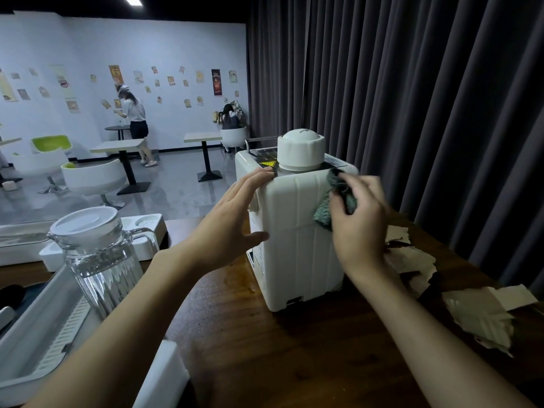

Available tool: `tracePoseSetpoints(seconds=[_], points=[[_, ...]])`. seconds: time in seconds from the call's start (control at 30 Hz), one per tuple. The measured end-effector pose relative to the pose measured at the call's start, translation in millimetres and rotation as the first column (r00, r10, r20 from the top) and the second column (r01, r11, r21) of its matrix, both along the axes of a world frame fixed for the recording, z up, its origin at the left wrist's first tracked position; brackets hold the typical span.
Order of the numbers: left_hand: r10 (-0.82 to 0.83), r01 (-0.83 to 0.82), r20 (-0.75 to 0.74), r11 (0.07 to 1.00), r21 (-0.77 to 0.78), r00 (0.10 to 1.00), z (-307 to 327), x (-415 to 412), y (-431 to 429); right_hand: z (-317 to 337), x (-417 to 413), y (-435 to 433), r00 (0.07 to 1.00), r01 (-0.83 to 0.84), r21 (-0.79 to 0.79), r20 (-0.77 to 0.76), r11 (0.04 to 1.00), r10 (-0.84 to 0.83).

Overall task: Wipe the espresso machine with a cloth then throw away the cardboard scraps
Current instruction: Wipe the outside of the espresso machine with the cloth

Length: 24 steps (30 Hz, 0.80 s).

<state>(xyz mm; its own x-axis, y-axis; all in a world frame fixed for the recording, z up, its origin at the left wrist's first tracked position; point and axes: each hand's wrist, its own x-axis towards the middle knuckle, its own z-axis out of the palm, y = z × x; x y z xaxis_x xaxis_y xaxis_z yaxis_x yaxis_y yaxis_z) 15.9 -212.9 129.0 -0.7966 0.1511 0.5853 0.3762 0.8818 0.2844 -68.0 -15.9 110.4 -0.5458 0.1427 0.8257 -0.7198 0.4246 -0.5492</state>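
wiping is the step we have in hand: our right hand (360, 222) bunches the dark green cloth (322, 214) in curled fingers and presses it to the upper right corner of the white espresso machine (294, 245), which stands upright toward the far edge of the counter (265, 354). our left hand (235, 219) grips nothing. its fingers lie straight and flat against the machine's left side, bracing the body so it does not slide

we judge the task to be in its first half (the scraps look untouched). the torn cardboard scraps (477, 316) lie along the counter's right edge, the nearest pieces just beside the machine's base, others closer to us

next, we think, the cloth should travel down the ribbed near face and round the white cap on top. after that it must be put down so the hands can gather the scraps. no bin shows, so one has to be found

the counter is dark wood with a wet-looking smear by the machine's left foot. a ribbed glass pitcher (103, 254) with a white lid stands at the left edge. a dark curtain (412, 98) hangs behind the right edge. beyond are a pale wall (176, 48) with posters, small tables, white and green chairs, and two people well apart from us
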Motion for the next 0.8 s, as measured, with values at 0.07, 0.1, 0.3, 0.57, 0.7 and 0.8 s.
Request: tracePoseSetpoints(seconds=[0.07,0.1,0.3,0.57,0.7,0.8], points=[[-0.004,0.004,-0.006,1.000,0.004,1.000,0,0,0,-3,14,-15,0.997,-0.056,0.043,-0.046,0.998,0.058],[-0.006,0.006,-0.010,1.000,0.008,1.000,0,0,0,-5,21,-23,0.993,-0.093,0.085,-0.064,0.992,0.099],[-0.007,0.007,0.003,1.000,0.004,1.000,1,2,0,-15,27,-26,0.968,-0.180,0.266,-0.124,0.947,0.219],[0.006,-0.006,0.028,1.000,0.005,1.000,0,1,0,-31,-10,20,0.999,-0.043,0.034,0.009,0.998,0.043],[-0.002,0.003,-0.008,0.999,0.053,1.000,-5,-1,2,-43,-4,14,0.999,-0.023,0.053,0.040,0.998,0.020],[0.020,-0.016,-0.036,0.995,0.097,0.999,-8,-2,9,-52,1,12,0.995,-0.095,0.208,0.015,0.974,0.094]])
